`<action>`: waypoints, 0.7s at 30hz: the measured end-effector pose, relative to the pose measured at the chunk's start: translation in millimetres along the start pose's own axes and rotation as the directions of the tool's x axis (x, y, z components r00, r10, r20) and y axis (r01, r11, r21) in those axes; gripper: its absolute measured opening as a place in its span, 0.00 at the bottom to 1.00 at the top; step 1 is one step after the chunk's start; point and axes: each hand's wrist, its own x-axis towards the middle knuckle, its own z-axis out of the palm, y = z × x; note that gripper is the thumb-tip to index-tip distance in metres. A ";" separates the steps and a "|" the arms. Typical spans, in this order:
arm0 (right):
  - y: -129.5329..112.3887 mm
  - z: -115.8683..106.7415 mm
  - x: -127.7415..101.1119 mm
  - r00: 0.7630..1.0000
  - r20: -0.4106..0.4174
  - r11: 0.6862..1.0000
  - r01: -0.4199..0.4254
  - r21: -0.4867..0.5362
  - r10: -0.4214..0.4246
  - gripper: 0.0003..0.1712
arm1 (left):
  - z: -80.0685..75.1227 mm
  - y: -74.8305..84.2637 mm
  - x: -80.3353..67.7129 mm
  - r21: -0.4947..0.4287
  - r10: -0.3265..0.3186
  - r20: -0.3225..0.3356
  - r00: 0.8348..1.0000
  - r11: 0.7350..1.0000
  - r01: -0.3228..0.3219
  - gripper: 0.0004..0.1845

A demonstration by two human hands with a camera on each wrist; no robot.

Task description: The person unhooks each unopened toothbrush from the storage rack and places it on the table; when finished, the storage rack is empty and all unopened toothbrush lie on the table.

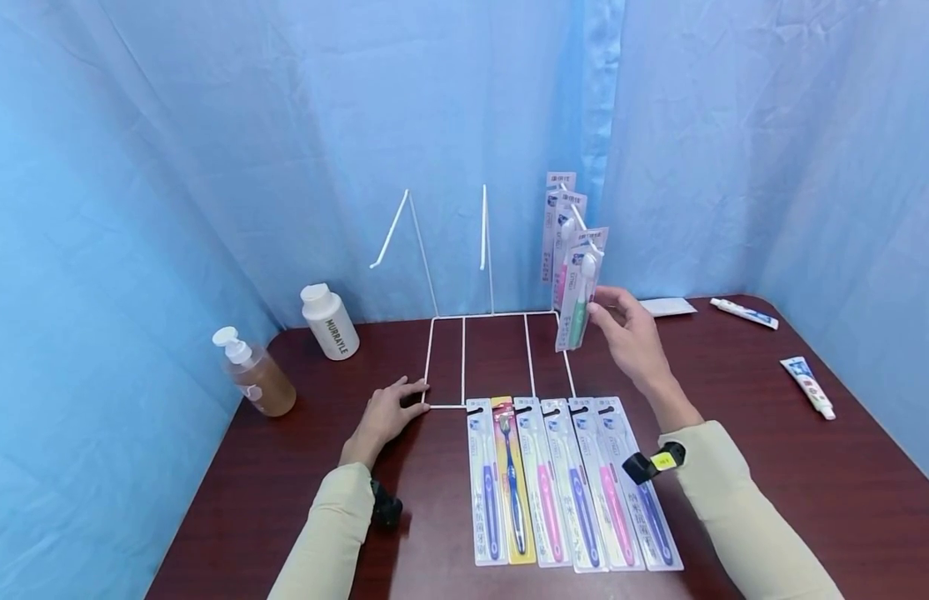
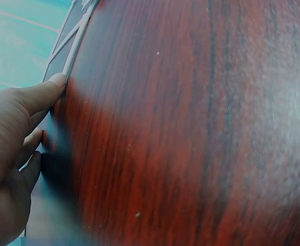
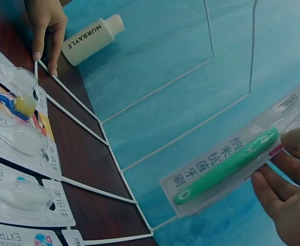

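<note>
The worktop [image 1: 734,433] is dark red wood, enclosed by a blue curtain [image 1: 209,125] at the back and both sides. A white wire rack [image 1: 479,350] stands at its centre: a flat base frame with dividing bars, and upright prongs rising at the rear.

Six packs [image 1: 569,483] of toothbrushes lie side by side, flat, just in front of the rack base, between the two forearms. Two more hanging packs [image 1: 557,212] sit on the rack's right-hand prong.

A pump bottle [image 1: 256,377] of amber liquid stands at the left edge. A white bottle [image 1: 329,321] stands behind it, nearer the rack. Two tubes lie well apart on the right side: tube one [image 1: 807,387] near the edge, tube two [image 1: 743,312] at the far corner. A white card [image 1: 666,307] lies flat beside the far tube.

The right hand [image 1: 631,337] is raised above the worktop at the rack's right side. Its grip is clamped on the green pack [image 1: 580,292], thumb and fingertips pinching the pack's lower edge. This pack holds a green toothbrush, hangs upright at the front of the right-hand prong, clear of the worktop, just before the two hanging packs.

The left hand [image 1: 385,415] rests flat on the worktop, fingers straight and slightly spread, grip apart, fingertips touching the front left corner of the rack base.
</note>
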 end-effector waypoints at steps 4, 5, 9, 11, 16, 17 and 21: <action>0.5 0.9 -1.1 0.993 -0.077 0.996 0.086 0.027 -0.084 0.16 | -0.5 0.3 -0.1 -0.003 0.005 0.005 1.000 1.000 -0.005 0.25; -0.5 0.5 -2.6 0.992 -0.087 0.994 0.101 0.039 -0.097 0.15 | -1.1 0.5 -0.1 -0.005 0.005 0.004 1.000 1.000 -0.005 0.25; -13.3 -2.8 -15.3 0.987 -0.100 0.988 0.136 0.075 -0.128 0.12 | -2.2 1.6 -0.6 -0.017 0.004 0.004 1.000 1.000 -0.003 0.25; -20.4 -5.0 -23.7 0.986 -0.099 0.987 0.140 0.080 -0.132 0.11 | -2.1 2.0 -0.8 -0.019 0.004 0.006 1.000 1.000 -0.004 0.25; -26.7 -12.6 -42.7 0.985 -0.089 0.980 0.159 0.121 -0.148 0.11 | -1.3 1.6 -0.3 -0.018 0.013 0.000 1.000 1.000 -0.013 0.25; -26.7 -14.4 -45.8 0.984 -0.086 0.978 0.166 0.127 -0.156 0.10 | -1.1 1.3 0.0 -0.016 0.015 -0.003 1.000 1.000 -0.015 0.25; -27.7 -22.1 -54.9 0.980 -0.061 0.967 0.198 0.160 -0.191 0.10 | -0.9 0.1 0.7 -0.013 0.024 -0.015 1.000 1.000 -0.024 0.24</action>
